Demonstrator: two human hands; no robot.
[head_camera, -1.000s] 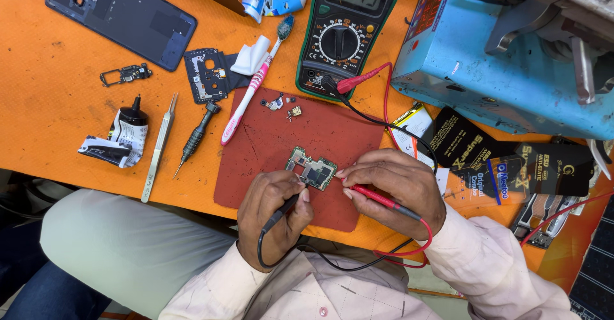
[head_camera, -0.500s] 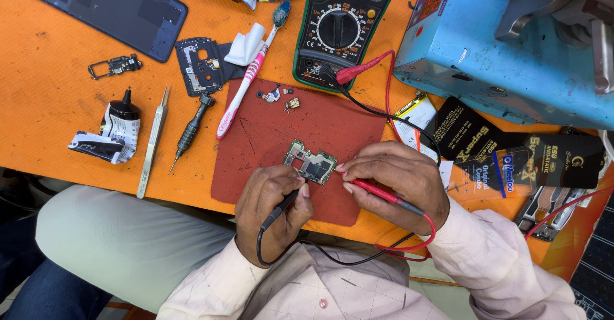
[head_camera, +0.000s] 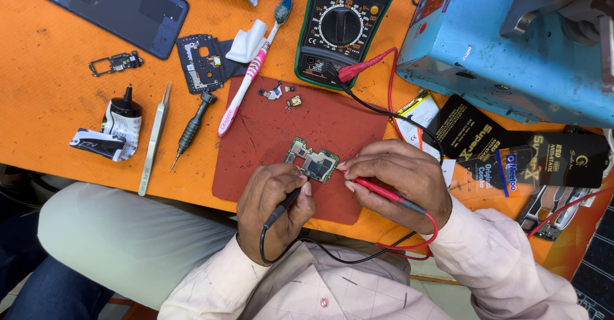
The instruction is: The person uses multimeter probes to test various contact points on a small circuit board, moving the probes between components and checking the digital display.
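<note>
**Probes on the board, phone already in pieces**

The work looks well into its testing stage. The phone is taken apart: its dark back shell point(head_camera: 109, 3) lies at the far left of the orange desk point(head_camera: 45, 102), a black inner frame piece point(head_camera: 201, 61) and a small bracket point(head_camera: 116, 63) sit loose nearby, and the green circuit board point(head_camera: 312, 161) is out and lying on the red work mat point(head_camera: 288, 128). Both probes are in use. The left hand point(head_camera: 274, 200) is closed around the black probe point(head_camera: 284, 206), its tip at the board's near left edge; the right hand point(head_camera: 400, 178) is closed around the red probe point(head_camera: 384, 192), pointing at the board's right edge. Both leads run up to the green multimeter point(head_camera: 345, 22) — its screen is cut off at the top, so no reading can be told. Judging from this, checking is under way and reassembly has not begun: two tiny parts point(head_camera: 281, 96) lie loose at the mat's far end.

As for containers, few show. A crumpled black-capped tube point(head_camera: 115, 128) lies at the left — how much it holds cannot be told. Tweezers point(head_camera: 155, 137), a small screwdriver point(head_camera: 192, 128) and a pink toothbrush point(head_camera: 246, 80) lie loose on the desk, in no tray. A blue machine point(head_camera: 511, 57) stands at the right, with dark packets point(head_camera: 511, 153) before it.
</note>
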